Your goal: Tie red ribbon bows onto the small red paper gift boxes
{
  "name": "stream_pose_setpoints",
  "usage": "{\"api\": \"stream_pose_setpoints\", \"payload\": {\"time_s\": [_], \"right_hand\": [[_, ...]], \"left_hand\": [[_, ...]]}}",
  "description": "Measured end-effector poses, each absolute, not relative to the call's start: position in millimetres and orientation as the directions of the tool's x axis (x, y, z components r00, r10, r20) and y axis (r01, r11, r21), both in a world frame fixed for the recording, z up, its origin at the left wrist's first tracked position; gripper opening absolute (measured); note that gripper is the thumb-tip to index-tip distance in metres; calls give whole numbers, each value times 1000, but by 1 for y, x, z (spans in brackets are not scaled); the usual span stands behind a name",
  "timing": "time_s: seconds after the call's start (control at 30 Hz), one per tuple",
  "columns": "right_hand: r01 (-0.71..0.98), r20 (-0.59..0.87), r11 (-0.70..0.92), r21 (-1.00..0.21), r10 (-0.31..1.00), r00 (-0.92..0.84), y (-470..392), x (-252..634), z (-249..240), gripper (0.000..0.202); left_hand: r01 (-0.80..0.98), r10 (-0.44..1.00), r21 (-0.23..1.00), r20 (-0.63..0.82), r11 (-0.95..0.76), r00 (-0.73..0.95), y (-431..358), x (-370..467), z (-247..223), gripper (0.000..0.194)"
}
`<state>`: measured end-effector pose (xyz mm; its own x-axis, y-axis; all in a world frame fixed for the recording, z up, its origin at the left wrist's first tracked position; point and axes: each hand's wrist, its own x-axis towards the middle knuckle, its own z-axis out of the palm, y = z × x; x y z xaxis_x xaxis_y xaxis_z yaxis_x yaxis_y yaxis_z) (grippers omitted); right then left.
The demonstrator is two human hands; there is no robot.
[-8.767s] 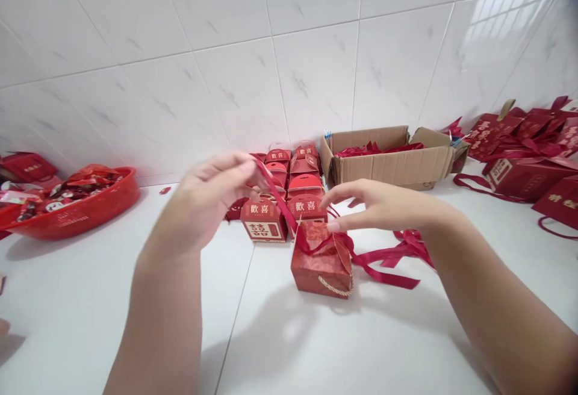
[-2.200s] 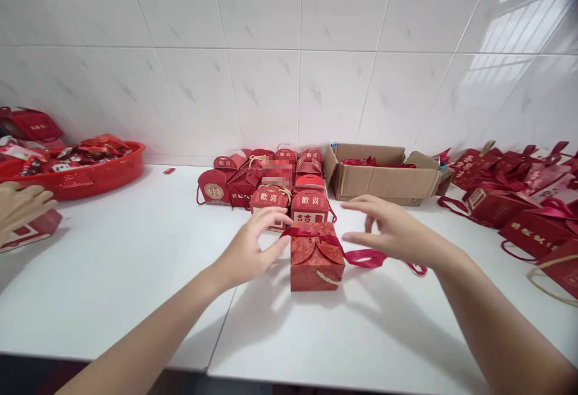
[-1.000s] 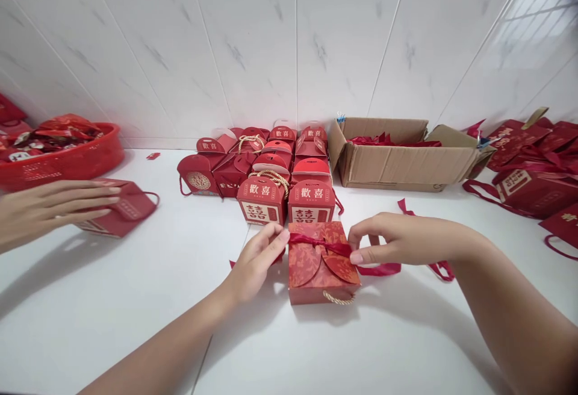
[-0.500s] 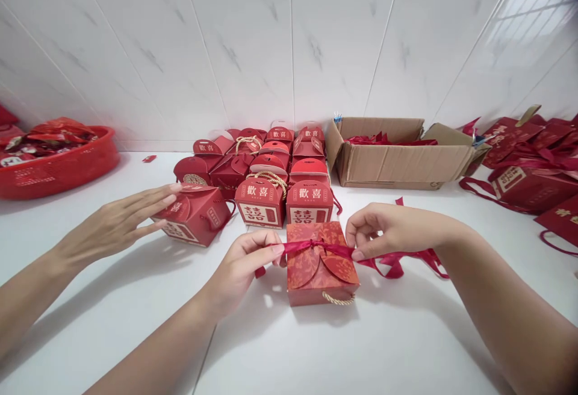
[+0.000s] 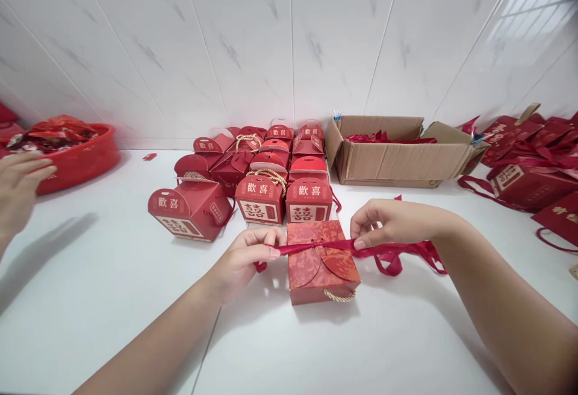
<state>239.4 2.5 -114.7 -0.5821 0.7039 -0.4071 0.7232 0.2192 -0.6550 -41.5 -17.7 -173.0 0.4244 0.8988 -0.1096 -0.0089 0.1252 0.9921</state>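
A patterned red gift box [image 5: 316,286] with a gold rope handle sits on the white table in front of me. Across its top runs a crimson ribbon [image 5: 334,244], knotted near the middle. My left hand [image 5: 248,256] pinches the ribbon just left of the box. On the right side my right hand [image 5: 379,226] grips the other length, and its loose end trails over the table. Both hands hold the ribbon nearly level. Behind the box stand several red boxes [image 5: 259,193] in rows.
Another person's hand [image 5: 22,184] is at the far left, near a red basket [image 5: 85,157] of wrapped items. A red box [image 5: 194,202] stands left of the rows. A cardboard box [image 5: 397,163] holding ribbons is behind right. Red bags [image 5: 528,184] lie far right.
The other person's hand has left the box on the left and moved to the basket; that box's end flap now stands up. My hands have moved slightly apart with the ribbon.
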Motion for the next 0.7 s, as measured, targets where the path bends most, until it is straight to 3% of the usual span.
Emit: {"api": "stream_pose_setpoints", "payload": {"time_s": [0.5,0.7], "right_hand": [[734,-358,281,-618,730,-582,6,246,-113,18],[745,-512,215,-632,606,-609,8,257,-115,16]], "left_hand": [[4,927,997,-69,73,368,-16,-41,-172,32],[19,934,999,-53,50,354,-16,-40,-177,34]]}}
